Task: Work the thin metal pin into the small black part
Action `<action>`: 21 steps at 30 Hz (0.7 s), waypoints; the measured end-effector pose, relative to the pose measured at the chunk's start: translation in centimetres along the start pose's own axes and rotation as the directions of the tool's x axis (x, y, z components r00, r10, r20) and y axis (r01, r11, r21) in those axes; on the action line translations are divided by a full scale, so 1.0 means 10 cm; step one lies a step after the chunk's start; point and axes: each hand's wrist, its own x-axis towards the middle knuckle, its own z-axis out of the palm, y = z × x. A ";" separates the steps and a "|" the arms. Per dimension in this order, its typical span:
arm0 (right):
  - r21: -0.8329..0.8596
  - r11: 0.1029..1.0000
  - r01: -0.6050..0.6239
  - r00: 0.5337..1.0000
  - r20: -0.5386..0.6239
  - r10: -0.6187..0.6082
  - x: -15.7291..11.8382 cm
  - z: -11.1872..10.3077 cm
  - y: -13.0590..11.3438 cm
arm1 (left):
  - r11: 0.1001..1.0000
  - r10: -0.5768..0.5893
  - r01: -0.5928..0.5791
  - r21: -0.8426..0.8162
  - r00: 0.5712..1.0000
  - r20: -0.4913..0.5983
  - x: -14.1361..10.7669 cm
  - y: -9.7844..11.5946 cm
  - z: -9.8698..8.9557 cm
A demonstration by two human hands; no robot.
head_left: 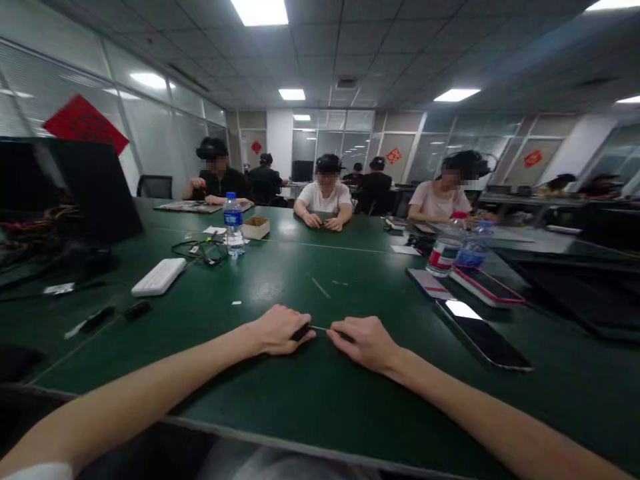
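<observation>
My left hand (281, 329) rests low over the green table, closed around the dark end of a small thin tool (301, 331). From that dark end a slim light shaft runs across the gap to my right hand (364, 341). The right fingertips are pinched together at the shaft's far end, and my fingers hide what else may be there. Too little of the tool shows to tell its exact kind. Both forearms reach in from the front edge, and the hands are a short way apart.
A phone (485, 337) and bottles (443, 250) stand to the right. On the left lie a white box-shaped device (160, 277), a cable (205, 252) and a water bottle (233, 227), beside a small open box (257, 228). Several people sit across the green table (280, 267).
</observation>
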 end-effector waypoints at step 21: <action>0.037 0.995 0.092 0.992 -0.096 -0.088 -0.04 -0.08 0.03 | 0.993 -0.034 0.028 -0.118 0.998 -0.050 -0.01 0.02 -0.04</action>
